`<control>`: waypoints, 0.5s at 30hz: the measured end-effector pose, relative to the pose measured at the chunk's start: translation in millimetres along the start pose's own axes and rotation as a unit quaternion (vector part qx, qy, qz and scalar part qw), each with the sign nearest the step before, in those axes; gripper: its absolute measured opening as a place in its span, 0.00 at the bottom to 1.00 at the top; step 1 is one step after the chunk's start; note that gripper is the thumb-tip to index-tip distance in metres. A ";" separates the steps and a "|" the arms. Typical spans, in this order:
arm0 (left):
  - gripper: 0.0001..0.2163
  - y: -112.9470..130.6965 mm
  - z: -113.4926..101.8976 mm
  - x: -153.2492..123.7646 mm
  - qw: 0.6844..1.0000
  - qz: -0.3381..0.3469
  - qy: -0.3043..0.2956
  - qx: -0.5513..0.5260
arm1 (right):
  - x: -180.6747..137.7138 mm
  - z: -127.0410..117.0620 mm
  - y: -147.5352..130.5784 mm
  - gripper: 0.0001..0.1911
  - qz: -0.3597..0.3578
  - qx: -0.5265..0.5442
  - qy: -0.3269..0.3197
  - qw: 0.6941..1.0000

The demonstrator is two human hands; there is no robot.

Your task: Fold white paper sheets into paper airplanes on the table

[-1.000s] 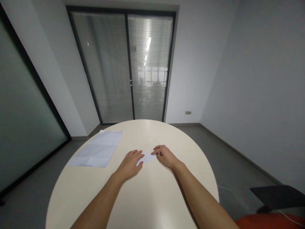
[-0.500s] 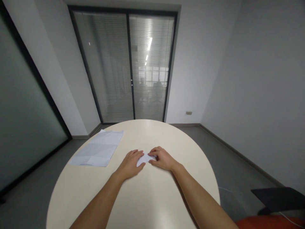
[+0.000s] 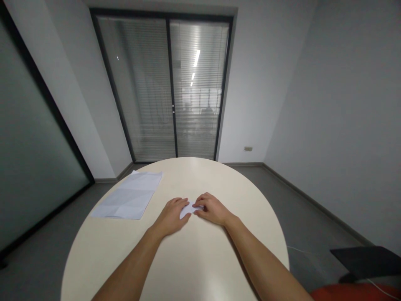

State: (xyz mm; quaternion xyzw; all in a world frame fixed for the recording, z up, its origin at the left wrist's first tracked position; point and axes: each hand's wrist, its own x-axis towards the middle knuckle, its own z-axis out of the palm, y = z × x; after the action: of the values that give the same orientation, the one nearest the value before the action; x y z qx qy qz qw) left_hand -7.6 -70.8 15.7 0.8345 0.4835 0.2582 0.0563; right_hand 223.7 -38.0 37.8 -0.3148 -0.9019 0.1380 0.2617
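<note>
A person's left hand (image 3: 173, 215), open, and right hand (image 3: 214, 210), fingers curled, its grip impossible to tell, touch opposite ends of a small white paper (image 3: 186, 210) on a round table (image 3: 194, 259). A larger creased sheet (image 3: 130, 196) borders the left edge; bare tabletop stretches ahead and rightward.

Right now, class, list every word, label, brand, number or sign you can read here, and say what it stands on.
None can be read.
Small paper at the left hand and right hand: no writing visible on the part that shows.
Larger paper on the table: creases, no visible writing.
Wall plate: too small to tell whether it is marked.
</note>
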 end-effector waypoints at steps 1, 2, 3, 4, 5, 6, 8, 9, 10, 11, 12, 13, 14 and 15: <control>0.19 0.3 -0.1 0.3 1.000 0.001 0.003 -0.002 | 0.7 0.4 -1.1 0.13 -0.006 -0.002 -0.001 1.000; 0.18 0.7 -0.3 0.7 1.000 0.002 0.006 -0.004 | 1.4 1.2 -1.7 0.12 -0.012 -0.004 -0.003 1.000; 0.18 1.0 -0.4 1.0 1.000 0.004 0.008 -0.006 | 2.0 2.4 -1.9 0.11 -0.018 -0.007 -0.004 1.000; 0.18 1.5 -0.8 1.3 1.000 0.006 0.008 -0.007 | 2.5 3.7 -1.6 0.10 -0.024 -0.011 -0.005 1.000; 0.18 2.0 -1.2 1.5 1.000 0.007 0.008 -0.008 | 2.8 5.0 -1.0 0.10 -0.029 -0.015 -0.006 0.999; 0.18 2.5 -1.9 1.7 1.000 0.006 0.007 -0.008 | 3.0 6.1 -0.3 0.09 -0.032 -0.019 -0.006 0.999; 0.18 3.9 -3.5 1.8 1.000 0.000 0.004 -0.008 | 3.3 7.5 0.9 0.09 -0.037 -0.026 -0.006 0.999; 0.18 4.6 -4.2 1.7 1.000 -0.003 0.003 -0.007 | 3.3 7.7 1.1 0.09 -0.038 -0.029 -0.005 0.999; 0.18 5.3 -4.9 1.6 1.000 -0.007 0.001 -0.007 | 3.4 7.7 1.0 0.08 -0.039 -0.032 -0.004 0.999; 0.18 6.0 -5.5 1.5 1.000 -0.010 0.001 -0.008 | 3.6 7.4 0.6 0.08 -0.040 -0.035 -0.003 0.999; 0.18 6.6 -5.8 1.5 1.000 -0.015 0.001 -0.010 | 3.8 7.1 0.0 0.09 -0.040 -0.038 -0.002 0.998; 0.18 7.0 -5.9 1.6 1.000 -0.021 0.004 -0.013 | 4.1 6.7 -0.8 0.09 -0.040 -0.041 -0.001 0.998; 0.17 7.3 -6.0 1.8 0.999 -0.028 0.009 -0.016 | 4.4 6.4 -1.7 0.09 -0.040 -0.043 0.000 0.998; 0.17 7.6 -6.0 2.1 0.999 -0.036 0.017 -0.019 | 4.7 6.1 -2.5 0.09 -0.037 -0.047 0.003 0.998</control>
State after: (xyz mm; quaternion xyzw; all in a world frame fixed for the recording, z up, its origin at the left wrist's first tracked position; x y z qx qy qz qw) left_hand -3.7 -73.9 24.3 0.8108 0.5091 0.2793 0.0735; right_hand 215.9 -37.4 35.6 -0.2933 -0.9177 0.0852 0.2541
